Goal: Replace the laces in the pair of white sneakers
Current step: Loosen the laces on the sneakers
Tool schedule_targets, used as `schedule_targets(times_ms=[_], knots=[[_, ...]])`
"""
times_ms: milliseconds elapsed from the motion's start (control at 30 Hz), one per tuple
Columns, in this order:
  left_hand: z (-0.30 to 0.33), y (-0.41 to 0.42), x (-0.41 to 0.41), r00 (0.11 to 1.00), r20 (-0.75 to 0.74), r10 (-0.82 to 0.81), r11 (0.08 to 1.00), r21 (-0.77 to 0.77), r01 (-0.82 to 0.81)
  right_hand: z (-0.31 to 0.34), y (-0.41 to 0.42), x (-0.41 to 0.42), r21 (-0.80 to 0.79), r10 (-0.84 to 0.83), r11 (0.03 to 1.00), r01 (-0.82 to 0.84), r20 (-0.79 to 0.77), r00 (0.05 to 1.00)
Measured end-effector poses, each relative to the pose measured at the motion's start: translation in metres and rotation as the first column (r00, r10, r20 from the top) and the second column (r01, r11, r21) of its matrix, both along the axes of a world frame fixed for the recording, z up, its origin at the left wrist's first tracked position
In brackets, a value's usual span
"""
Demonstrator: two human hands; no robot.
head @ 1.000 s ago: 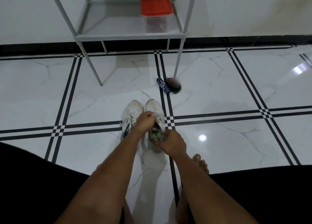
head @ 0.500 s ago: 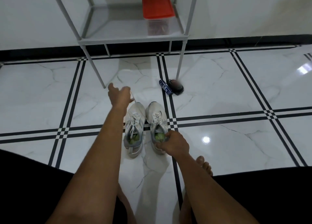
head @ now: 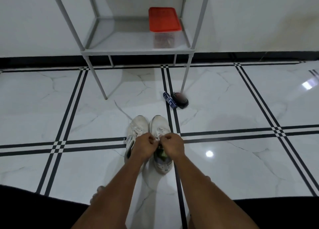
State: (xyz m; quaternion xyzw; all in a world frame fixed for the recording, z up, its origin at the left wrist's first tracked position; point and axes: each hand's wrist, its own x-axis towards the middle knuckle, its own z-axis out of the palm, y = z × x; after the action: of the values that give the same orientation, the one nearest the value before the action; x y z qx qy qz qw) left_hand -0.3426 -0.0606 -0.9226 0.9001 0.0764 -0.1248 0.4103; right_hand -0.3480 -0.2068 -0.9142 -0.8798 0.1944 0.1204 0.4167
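On the floor by the left sneaker, both the left hand and right hand pinch the right sneaker's lace, where a hard tug could jam it in an eyelet.

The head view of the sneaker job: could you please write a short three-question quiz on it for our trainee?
1. True or false: both hands work at the right sneaker.
2. What rests on the rack shelf? A) a red-lidded container B) a brush C) a sneaker
3. Fill in: a loose white lace lies on the ____ beyond the left sneaker.

Key: 1 true, the left hand and right hand meet over it. 2 A. 3 floor.
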Motion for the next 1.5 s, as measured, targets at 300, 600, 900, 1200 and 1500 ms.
schedule_targets(times_ms=[300,600,900,1200,1500], knots=[[-0.015,-0.004,-0.005,0.998,0.063,0.026,1.0,-0.006,-0.026,0.012,-0.029,0.033,0.711,-0.248,0.485,0.509,-0.446,0.86],[-0.011,-0.011,-0.008,0.999,0.039,-0.006,1.0,0.028,0.005,0.05,-0.078,0.039,0.872,-0.386,0.102,0.478,-0.409,0.827],[-0.012,-0.012,-0.01,0.999,0.048,-0.011,1.0,0.027,0.01,0.093,-0.066,0.052,0.492,0.048,0.867,0.08,-0.242,0.969],[-0.013,-0.008,-0.016,0.999,0.041,-0.006,1.0,0.014,0.006,0.118,-0.082,0.071,0.739,-0.469,0.564,0.369,-0.081,0.88],[-0.023,-0.005,-0.015,0.994,0.004,0.109,0.99,-0.091,-0.108,-0.006,-0.026,0.001,0.026,0.073,0.997,-0.074,0.034,0.997]])
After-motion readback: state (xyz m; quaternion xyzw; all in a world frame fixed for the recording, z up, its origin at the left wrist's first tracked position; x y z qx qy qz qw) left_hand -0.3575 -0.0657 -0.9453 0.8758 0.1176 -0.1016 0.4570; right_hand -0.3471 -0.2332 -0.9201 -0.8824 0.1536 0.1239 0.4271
